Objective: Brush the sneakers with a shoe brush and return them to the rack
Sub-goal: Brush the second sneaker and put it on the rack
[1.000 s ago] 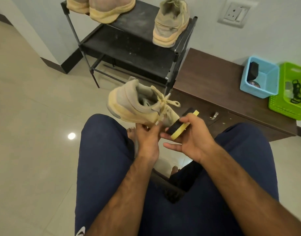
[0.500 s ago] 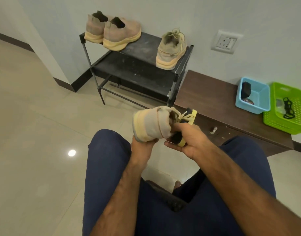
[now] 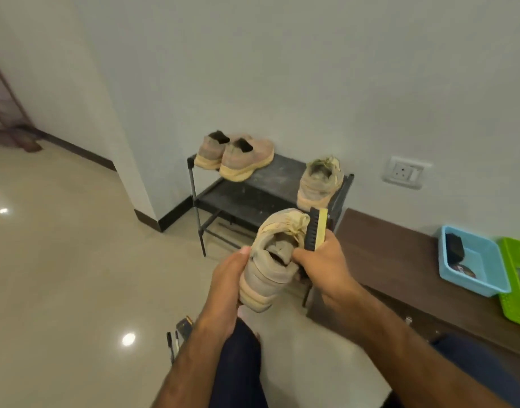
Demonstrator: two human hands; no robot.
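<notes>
I hold a beige sneaker [image 3: 272, 260] in the air with its heel toward me and its toe pointing at the rack. My left hand [image 3: 227, 278] grips its left side and sole. My right hand [image 3: 320, 265] holds a yellow-backed shoe brush [image 3: 317, 229] with black bristles against the shoe's right side, thumb at the collar. A matching sneaker [image 3: 319, 182] stands on the right of the black shoe rack [image 3: 252, 192]. A pinkish pair [image 3: 235, 156] sits on the rack's left.
A dark brown low cabinet [image 3: 399, 266] runs along the wall on the right, carrying a blue basket [image 3: 473, 260] and a green basket [image 3: 517, 278]. Pens and a small box [image 3: 179, 334] lie on the glossy floor by my left leg.
The sneaker has turned from side-on to heel toward me and risen toward the rack. The camera has tilted up, showing more wall and less of my legs.
</notes>
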